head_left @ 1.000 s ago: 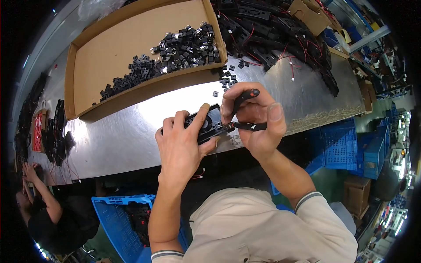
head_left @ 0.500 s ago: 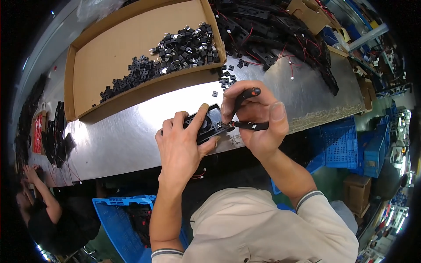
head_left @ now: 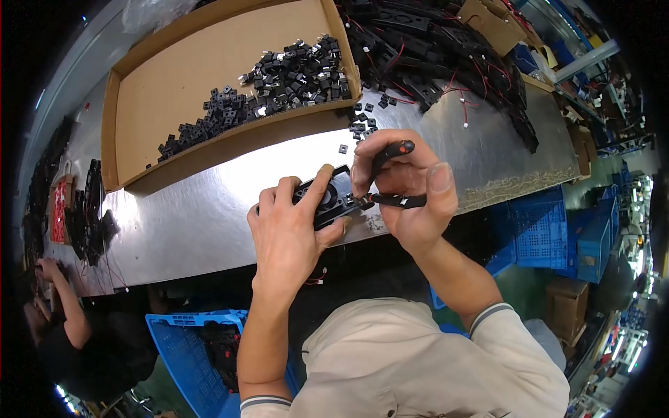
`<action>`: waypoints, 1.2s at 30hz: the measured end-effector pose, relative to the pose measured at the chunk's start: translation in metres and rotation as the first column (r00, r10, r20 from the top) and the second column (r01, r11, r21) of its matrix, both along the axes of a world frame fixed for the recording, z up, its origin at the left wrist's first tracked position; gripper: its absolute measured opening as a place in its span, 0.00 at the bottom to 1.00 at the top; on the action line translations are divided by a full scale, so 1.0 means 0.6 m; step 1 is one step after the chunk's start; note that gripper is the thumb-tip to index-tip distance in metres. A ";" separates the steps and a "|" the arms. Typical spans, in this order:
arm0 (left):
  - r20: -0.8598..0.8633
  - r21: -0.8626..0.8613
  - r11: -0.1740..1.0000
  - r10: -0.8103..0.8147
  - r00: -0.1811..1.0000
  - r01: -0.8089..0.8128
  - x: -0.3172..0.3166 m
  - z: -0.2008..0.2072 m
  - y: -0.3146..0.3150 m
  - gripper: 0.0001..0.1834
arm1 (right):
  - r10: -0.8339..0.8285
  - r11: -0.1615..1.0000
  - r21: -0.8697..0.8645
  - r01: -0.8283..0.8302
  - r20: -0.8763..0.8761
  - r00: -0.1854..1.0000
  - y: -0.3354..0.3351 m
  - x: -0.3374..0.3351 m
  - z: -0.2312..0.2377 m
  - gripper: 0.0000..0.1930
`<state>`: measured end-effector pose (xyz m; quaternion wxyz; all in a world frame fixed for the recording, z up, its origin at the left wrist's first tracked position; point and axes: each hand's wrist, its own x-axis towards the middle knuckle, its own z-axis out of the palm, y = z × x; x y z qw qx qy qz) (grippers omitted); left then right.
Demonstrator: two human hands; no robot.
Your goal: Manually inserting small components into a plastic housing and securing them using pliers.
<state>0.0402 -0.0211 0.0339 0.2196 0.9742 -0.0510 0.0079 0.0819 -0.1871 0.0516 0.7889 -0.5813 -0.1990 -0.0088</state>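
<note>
Shifted slightly leftward since the earlier frame: a co-worker's forearm [head_left: 75, 322] at far left, with next to no change at centre. Next along the metal tabletop [head_left: 174, 240], a shallow cardboard tray [head_left: 167, 63], heaped toward its right end with small black socket-like parts [head_left: 306, 73]. Below, the left hand [head_left: 286, 217], grip closed around a black speaker unit [head_left: 343, 182], fingers across the top, thumb along the near edge. Long axis apparently slanting from beneath the palm up to the right, the rest hidden. Above the unit, loose square black pieces [head_left: 343, 149]. At the unit's right end, pliers [head_left: 398, 200] with nose pointing left; touching or just beside, too small to tell, likewise anything between the jaws. Right hand [head_left: 411, 184] curled around the pliers, handles spread, nearer that exposed end. Farther right, piled black housings [head_left: 502, 76] with red wires.
</note>
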 end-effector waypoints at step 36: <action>0.007 -0.076 0.756 -0.652 0.758 0.650 0.145 -0.016 0.076 0.38 | 0.685 0.728 -0.170 -0.664 0.217 0.695 -0.003 0.086 0.017 0.24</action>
